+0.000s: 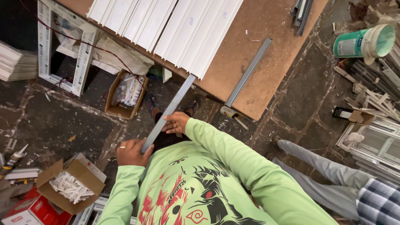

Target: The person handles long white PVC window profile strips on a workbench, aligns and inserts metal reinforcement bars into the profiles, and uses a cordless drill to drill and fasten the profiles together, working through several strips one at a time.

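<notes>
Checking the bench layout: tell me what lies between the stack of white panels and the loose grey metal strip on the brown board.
In the head view, only bare brown board lies between the white panels and the loose grey strip, apart from light dust specks.

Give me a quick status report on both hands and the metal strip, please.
Left hand gripping near end of grey metal strip. Right hand resting on it further along. Far end lies on brown board, beside white panels. Nothing blocking.
</notes>
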`<act>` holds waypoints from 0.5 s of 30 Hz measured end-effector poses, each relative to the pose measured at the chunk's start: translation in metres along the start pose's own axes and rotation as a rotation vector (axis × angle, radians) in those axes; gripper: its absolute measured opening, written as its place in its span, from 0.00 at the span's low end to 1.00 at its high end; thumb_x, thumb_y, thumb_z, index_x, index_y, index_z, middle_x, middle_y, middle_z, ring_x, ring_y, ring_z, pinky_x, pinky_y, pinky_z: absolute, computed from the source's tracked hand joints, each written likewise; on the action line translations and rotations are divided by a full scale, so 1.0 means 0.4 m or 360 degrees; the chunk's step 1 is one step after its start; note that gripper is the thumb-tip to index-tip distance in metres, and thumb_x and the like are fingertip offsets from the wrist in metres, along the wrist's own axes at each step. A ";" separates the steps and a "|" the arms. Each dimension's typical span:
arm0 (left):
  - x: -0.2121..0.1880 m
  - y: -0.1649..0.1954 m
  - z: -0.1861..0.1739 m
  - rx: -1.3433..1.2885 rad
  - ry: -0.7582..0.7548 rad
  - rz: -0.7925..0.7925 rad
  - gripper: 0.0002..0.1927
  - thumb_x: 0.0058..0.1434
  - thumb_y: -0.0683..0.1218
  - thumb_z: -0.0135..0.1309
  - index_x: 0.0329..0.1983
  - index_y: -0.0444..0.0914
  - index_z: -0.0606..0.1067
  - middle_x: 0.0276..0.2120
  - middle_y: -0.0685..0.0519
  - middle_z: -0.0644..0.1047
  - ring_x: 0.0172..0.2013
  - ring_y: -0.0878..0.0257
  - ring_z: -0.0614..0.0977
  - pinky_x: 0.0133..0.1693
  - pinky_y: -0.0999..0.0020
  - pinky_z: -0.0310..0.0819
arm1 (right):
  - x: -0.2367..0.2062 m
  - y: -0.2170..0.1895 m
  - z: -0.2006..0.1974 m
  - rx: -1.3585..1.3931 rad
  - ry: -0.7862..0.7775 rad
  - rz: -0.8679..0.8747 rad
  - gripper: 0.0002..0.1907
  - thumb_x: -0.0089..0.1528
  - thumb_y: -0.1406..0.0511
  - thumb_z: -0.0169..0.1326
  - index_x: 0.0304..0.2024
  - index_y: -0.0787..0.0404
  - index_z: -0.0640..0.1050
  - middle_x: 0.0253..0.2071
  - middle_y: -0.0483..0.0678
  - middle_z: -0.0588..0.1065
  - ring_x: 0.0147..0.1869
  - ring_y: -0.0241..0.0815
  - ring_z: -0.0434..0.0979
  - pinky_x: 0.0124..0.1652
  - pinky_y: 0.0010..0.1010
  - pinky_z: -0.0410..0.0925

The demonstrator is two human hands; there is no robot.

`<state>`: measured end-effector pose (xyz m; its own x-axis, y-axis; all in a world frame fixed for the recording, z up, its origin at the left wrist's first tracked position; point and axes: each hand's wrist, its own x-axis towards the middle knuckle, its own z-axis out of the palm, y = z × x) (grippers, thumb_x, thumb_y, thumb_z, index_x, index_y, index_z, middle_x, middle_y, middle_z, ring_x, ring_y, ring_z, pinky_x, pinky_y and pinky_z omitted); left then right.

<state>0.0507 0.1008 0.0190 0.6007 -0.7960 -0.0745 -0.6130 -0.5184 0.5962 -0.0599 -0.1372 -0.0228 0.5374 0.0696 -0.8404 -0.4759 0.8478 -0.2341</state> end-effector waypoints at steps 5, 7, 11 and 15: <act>0.001 0.010 0.007 -0.0011 0.0004 0.0002 0.18 0.49 0.55 0.69 0.41 0.43 0.85 0.33 0.55 0.79 0.38 0.53 0.79 0.41 0.54 0.71 | -0.009 -0.008 -0.007 -0.0053 -0.0082 -0.0076 0.19 0.64 0.60 0.58 0.53 0.64 0.75 0.47 0.57 0.80 0.48 0.52 0.83 0.46 0.41 0.77; 0.001 0.012 0.009 -0.0013 0.0012 0.0012 0.18 0.50 0.55 0.69 0.41 0.43 0.85 0.33 0.55 0.79 0.38 0.53 0.79 0.40 0.55 0.71 | -0.012 -0.010 -0.007 -0.0045 -0.0094 -0.0069 0.19 0.64 0.61 0.58 0.53 0.64 0.75 0.48 0.56 0.80 0.48 0.51 0.83 0.46 0.41 0.76; -0.001 0.010 0.021 0.0007 0.0043 0.0044 0.18 0.50 0.55 0.69 0.41 0.43 0.84 0.33 0.54 0.78 0.38 0.53 0.79 0.40 0.55 0.71 | -0.010 -0.007 -0.006 -0.0063 -0.0010 -0.0062 0.17 0.63 0.63 0.57 0.53 0.62 0.75 0.48 0.54 0.80 0.47 0.50 0.83 0.45 0.41 0.77; -0.006 0.000 0.042 0.0005 0.0070 0.0111 0.18 0.50 0.54 0.70 0.41 0.42 0.84 0.34 0.53 0.79 0.38 0.53 0.79 0.39 0.55 0.71 | -0.006 -0.006 -0.010 -0.0105 -0.0029 -0.0039 0.17 0.63 0.63 0.58 0.53 0.62 0.75 0.49 0.54 0.79 0.47 0.49 0.83 0.45 0.40 0.76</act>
<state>0.0404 0.0974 0.0058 0.5785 -0.8157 0.0023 -0.6557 -0.4633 0.5961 -0.0630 -0.1414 -0.0220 0.5617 0.0596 -0.8252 -0.5070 0.8129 -0.2865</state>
